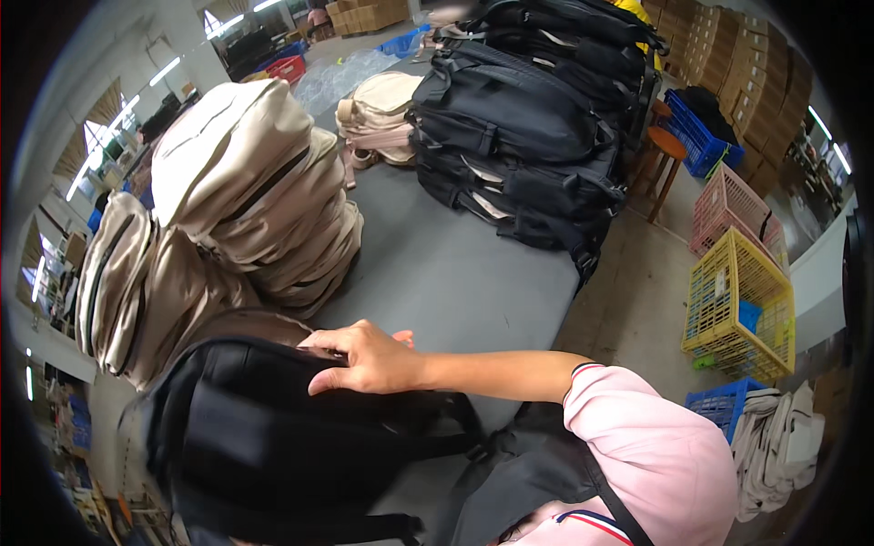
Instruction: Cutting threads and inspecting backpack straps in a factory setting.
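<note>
A black backpack (273,437) fills the near left of the grey table, its straps trailing to the right. My right hand (369,359) reaches across from the right and grips the backpack's upper edge, thumb lying on the near side and fingers curled at the rim. A brownish strip of fabric shows just behind that edge; whether it is lining or another bag, I cannot tell. My left hand is out of sight. Right beyond the black backpack stand piled beige backpacks (246,191), with another beige bag (118,282) leaning at their left.
Dark backpacks (519,118) are heaped at the table's far end, beside a few cream and pink bags (382,114). The grey tabletop (428,273) lies between piles. Off its right side are a wooden stool (665,146), a yellow crate (742,305) and a pink crate (736,214).
</note>
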Action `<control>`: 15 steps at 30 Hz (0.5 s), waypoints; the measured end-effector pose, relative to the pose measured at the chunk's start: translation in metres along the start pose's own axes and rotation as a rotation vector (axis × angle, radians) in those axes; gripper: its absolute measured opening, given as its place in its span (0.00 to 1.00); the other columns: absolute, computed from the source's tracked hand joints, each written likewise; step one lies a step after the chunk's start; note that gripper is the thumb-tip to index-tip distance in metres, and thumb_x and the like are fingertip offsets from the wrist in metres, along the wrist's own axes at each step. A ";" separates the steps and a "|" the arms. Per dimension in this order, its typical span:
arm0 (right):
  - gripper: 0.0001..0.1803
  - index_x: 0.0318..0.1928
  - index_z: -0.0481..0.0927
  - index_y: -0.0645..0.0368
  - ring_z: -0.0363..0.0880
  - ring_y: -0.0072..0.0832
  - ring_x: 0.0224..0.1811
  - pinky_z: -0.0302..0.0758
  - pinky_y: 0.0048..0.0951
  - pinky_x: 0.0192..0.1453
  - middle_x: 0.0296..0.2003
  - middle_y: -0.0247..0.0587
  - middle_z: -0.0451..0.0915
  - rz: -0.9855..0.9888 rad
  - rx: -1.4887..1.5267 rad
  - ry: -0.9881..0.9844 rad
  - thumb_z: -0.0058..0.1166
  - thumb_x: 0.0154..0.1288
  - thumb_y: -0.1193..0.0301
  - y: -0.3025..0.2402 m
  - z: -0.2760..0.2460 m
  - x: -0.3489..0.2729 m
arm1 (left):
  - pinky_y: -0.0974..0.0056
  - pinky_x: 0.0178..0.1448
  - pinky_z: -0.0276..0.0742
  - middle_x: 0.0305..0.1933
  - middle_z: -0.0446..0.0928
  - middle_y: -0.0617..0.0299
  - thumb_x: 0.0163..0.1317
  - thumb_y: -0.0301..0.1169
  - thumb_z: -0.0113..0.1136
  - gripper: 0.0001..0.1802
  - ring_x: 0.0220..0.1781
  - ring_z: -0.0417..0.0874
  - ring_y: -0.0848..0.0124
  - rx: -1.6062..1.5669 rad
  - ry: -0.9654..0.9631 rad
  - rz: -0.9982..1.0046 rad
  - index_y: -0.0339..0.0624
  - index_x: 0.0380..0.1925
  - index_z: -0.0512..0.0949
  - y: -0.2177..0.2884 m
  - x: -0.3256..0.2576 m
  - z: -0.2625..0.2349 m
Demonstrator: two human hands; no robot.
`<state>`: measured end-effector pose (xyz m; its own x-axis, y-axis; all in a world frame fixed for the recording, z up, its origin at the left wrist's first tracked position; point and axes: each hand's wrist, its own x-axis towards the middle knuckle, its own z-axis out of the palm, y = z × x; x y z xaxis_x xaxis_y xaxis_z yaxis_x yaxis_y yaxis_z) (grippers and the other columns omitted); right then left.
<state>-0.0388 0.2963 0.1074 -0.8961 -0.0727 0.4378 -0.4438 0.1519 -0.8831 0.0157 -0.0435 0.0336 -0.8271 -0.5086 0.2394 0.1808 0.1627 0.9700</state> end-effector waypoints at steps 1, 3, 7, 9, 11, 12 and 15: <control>0.23 0.45 0.77 0.62 0.77 0.33 0.34 0.71 0.33 0.43 0.33 0.39 0.80 -0.271 0.003 0.092 0.68 0.50 0.66 -0.012 -0.004 0.001 | 0.66 0.60 0.64 0.54 0.72 0.56 0.61 0.37 0.56 0.29 0.54 0.71 0.69 -0.018 -0.062 0.035 0.30 0.58 0.66 0.012 0.008 0.002; 0.18 0.42 0.77 0.61 0.75 0.27 0.30 0.68 0.28 0.33 0.29 0.37 0.77 -0.257 -0.054 0.110 0.67 0.51 0.71 -0.009 -0.013 0.018 | 0.66 0.60 0.64 0.55 0.71 0.55 0.61 0.37 0.56 0.29 0.55 0.71 0.68 -0.056 -0.206 0.107 0.31 0.58 0.66 0.023 0.029 0.003; 0.14 0.40 0.78 0.61 0.71 0.10 0.31 0.70 0.18 0.34 0.28 0.27 0.78 0.039 0.327 0.416 0.65 0.54 0.70 -0.010 -0.042 0.003 | 0.64 0.59 0.68 0.60 0.67 0.52 0.63 0.36 0.54 0.26 0.57 0.72 0.65 -0.059 -0.505 0.262 0.33 0.58 0.66 0.061 0.035 0.043; 0.14 0.41 0.77 0.61 0.71 0.10 0.33 0.72 0.17 0.36 0.29 0.28 0.77 0.100 0.205 0.428 0.64 0.56 0.70 -0.012 -0.076 0.002 | 0.64 0.58 0.69 0.61 0.67 0.52 0.64 0.36 0.54 0.26 0.56 0.73 0.64 -0.093 -0.400 0.231 0.33 0.59 0.66 0.115 -0.005 0.079; 0.15 0.44 0.75 0.64 0.71 0.12 0.33 0.72 0.20 0.36 0.32 0.30 0.78 0.039 0.167 0.433 0.60 0.61 0.69 -0.030 -0.104 0.002 | 0.64 0.57 0.71 0.62 0.66 0.51 0.64 0.35 0.54 0.26 0.56 0.73 0.63 -0.123 -0.275 0.209 0.33 0.59 0.66 0.152 -0.020 0.113; 0.15 0.46 0.76 0.64 0.71 0.13 0.32 0.72 0.21 0.37 0.32 0.31 0.78 -0.036 0.119 0.407 0.59 0.62 0.69 -0.035 -0.134 0.001 | 0.64 0.59 0.70 0.61 0.66 0.51 0.65 0.35 0.52 0.26 0.56 0.73 0.64 -0.288 -0.276 0.080 0.32 0.59 0.65 0.158 -0.021 0.138; 0.15 0.50 0.75 0.64 0.76 0.18 0.30 0.74 0.23 0.41 0.35 0.37 0.79 0.056 -0.103 0.372 0.54 0.65 0.70 -0.103 -0.219 -0.012 | 0.63 0.60 0.70 0.59 0.68 0.50 0.65 0.34 0.51 0.25 0.57 0.73 0.63 -0.438 -0.233 0.002 0.32 0.59 0.65 0.186 -0.031 0.206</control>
<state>0.0178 0.4970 0.2297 -0.8487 0.2981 0.4370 -0.3745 0.2447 -0.8943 -0.0349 0.1761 0.1974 -0.9143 -0.2984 0.2739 0.3480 -0.2328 0.9081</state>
